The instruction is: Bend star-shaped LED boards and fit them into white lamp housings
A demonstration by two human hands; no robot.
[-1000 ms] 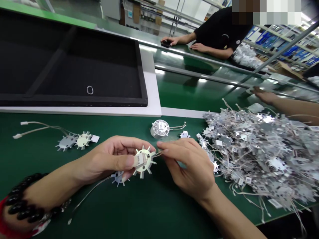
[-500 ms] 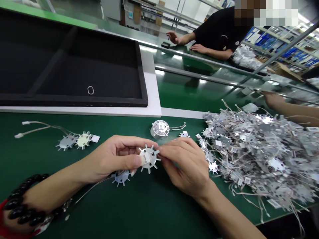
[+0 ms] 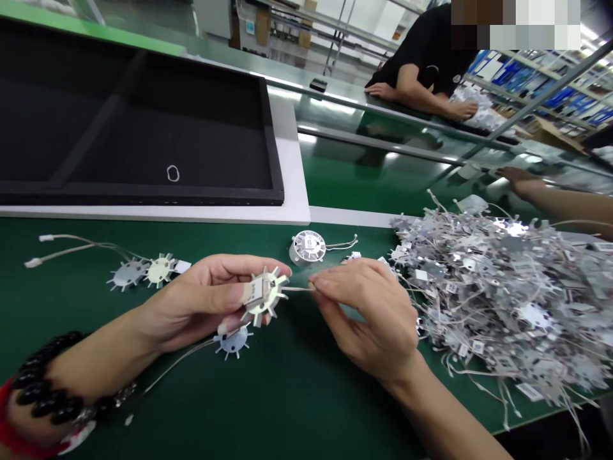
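My left hand (image 3: 211, 300) pinches a toothed metal disc (image 3: 272, 295) with a white label block on its face, tilted above the green table. A thin white wire (image 3: 299, 289) runs from the disc to my right hand (image 3: 366, 319), whose thumb and fingers are closed on it. Below my left hand lies another toothed disc (image 3: 233, 342), its cable trailing to the left. Just beyond my hands stands a round white housing (image 3: 307, 248) with a spoked, labelled top and two short leads.
On the right is a big heap of toothed discs and wires (image 3: 507, 300). Two more discs (image 3: 160, 271) with cables lie at left. A black tray (image 3: 275, 160) sits behind on a white board (image 3: 295, 191). Across the bench is a person in black (image 3: 421, 57); another person's arm (image 3: 565, 201) reaches in.
My left hand has drawn the disc left and tilted it, and my right hand has shifted right, stretching the wire between them. The person opposite has moved an arm toward the far pile.
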